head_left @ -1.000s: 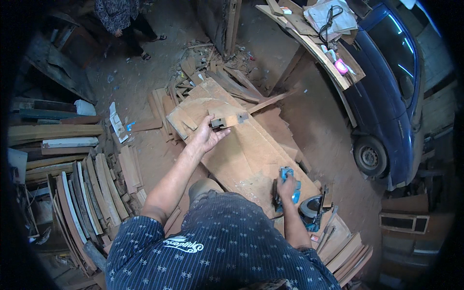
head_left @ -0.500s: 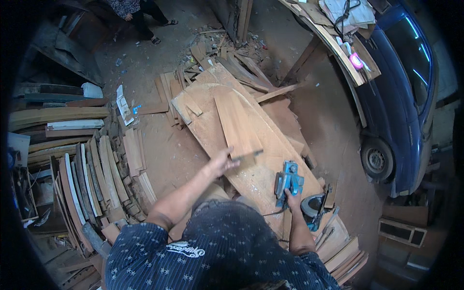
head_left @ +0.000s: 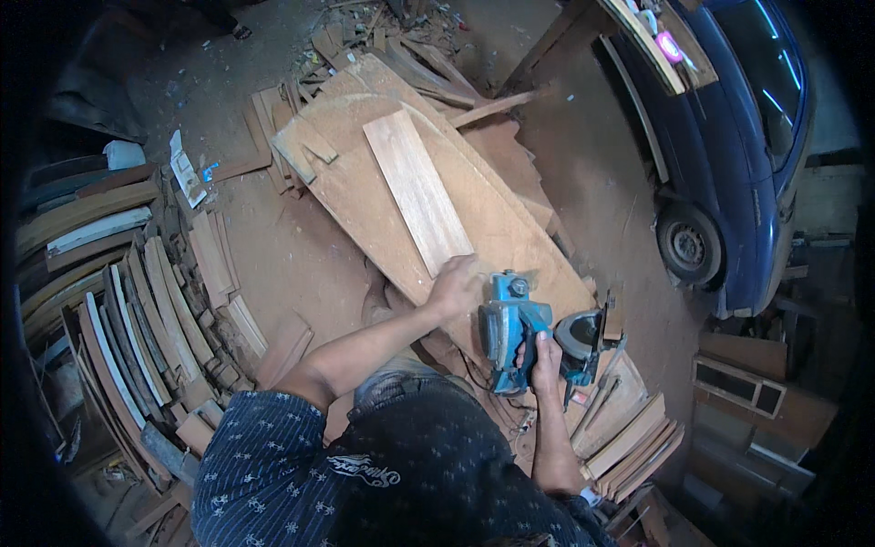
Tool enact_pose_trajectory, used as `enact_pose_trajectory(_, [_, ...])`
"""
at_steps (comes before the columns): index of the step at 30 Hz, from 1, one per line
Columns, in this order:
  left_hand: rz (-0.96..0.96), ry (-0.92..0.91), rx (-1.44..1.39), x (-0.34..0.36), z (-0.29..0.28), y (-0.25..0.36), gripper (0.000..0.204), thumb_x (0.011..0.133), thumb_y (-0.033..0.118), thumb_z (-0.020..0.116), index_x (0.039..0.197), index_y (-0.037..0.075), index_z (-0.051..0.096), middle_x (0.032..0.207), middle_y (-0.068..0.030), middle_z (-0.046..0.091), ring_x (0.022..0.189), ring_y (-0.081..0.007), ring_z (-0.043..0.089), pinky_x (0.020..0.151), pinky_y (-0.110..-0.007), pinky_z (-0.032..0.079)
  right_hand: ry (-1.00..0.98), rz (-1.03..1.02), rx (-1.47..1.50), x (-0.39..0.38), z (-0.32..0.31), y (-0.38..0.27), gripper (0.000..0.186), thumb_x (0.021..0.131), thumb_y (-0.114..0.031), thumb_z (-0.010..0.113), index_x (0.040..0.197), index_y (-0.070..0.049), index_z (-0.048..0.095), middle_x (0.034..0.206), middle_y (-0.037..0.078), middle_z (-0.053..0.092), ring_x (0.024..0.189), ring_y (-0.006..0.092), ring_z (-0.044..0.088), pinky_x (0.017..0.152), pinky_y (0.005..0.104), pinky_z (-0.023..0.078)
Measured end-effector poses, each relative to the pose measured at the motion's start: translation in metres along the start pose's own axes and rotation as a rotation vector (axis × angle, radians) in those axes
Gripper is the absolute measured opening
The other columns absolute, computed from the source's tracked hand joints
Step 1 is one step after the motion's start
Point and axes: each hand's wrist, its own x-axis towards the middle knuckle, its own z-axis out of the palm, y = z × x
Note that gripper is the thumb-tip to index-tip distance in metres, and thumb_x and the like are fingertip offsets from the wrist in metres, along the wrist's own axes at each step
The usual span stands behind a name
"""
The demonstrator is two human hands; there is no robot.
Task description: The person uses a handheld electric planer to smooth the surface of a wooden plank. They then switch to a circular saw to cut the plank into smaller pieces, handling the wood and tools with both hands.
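Note:
A flat wooden board (head_left: 415, 191) lies lengthwise on a large, dusty wooden worktop (head_left: 510, 214). At the board's near end is my left hand (head_left: 454, 288), touching or very close to its corner; motion smears the fingers. My right hand (head_left: 544, 362) is wrapped round the handle of a blue electric planer (head_left: 513, 328). The planer is upright over the near part of the worktop, to the right of my left hand. Just right of it sits a circular saw (head_left: 580, 342) with a dark rounded guard.
Small wood offcuts (head_left: 319, 146) lie at the worktop's far left corner. Stacked planks (head_left: 182, 310) fill the left side, and more planks (head_left: 633, 447) lie at lower right. A blue car (head_left: 729, 182) stands to the right. Scrap wood (head_left: 428, 68) is heaped beyond the worktop.
The board has come down flat on the worktop, its upper face now paler. My left hand has shifted round its near end. The planer looks larger and sits further left. The view has shifted.

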Motion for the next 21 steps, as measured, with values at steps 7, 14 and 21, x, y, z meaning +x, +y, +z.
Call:
enact_pose_trajectory(7, [0.404, -0.388, 0.278, -0.033, -0.021, 0.033, 0.052, 0.094, 0.028, 0.066, 0.138, 0.003, 0.06, 0.136, -0.018, 0.059, 0.129, -0.035, 0.052, 0.11, -0.044, 0.042, -0.219, -0.027, -0.306, -0.026, 0.005, -0.003, 0.046, 0.107, -0.043, 0.056, 0.098, 0.0, 0.068, 0.072, 0.004, 0.065, 0.064, 0.0116, 0.061, 0.061, 0.0298, 0.049])
enact_pose_trajectory(14, [0.501, -0.406, 0.393, -0.06, -0.042, 0.009, 0.048, 0.095, 0.031, 0.067, 0.135, 0.005, 0.062, 0.127, -0.0158, 0.063, 0.123, -0.0356, 0.055, 0.109, -0.047, 0.043, -0.276, -0.114, -0.487, -0.041, 0.021, -0.01, 0.042, 0.104, -0.04, 0.061, 0.101, 0.001, 0.07, 0.071, 0.003, 0.064, 0.063, 0.0107, 0.059, 0.059, 0.0291, 0.048])
enact_pose_trajectory(21, [0.614, -0.463, 0.335, -0.054, -0.06, -0.011, 0.056, 0.091, 0.044, 0.069, 0.133, 0.006, 0.064, 0.118, -0.0131, 0.067, 0.122, -0.0324, 0.057, 0.109, -0.046, 0.042, -0.307, 0.013, -0.315, -0.044, 0.026, 0.026, 0.04, 0.102, -0.038, 0.064, 0.102, 0.002, 0.07, 0.072, 0.004, 0.066, 0.065, 0.0138, 0.06, 0.062, 0.0325, 0.048])
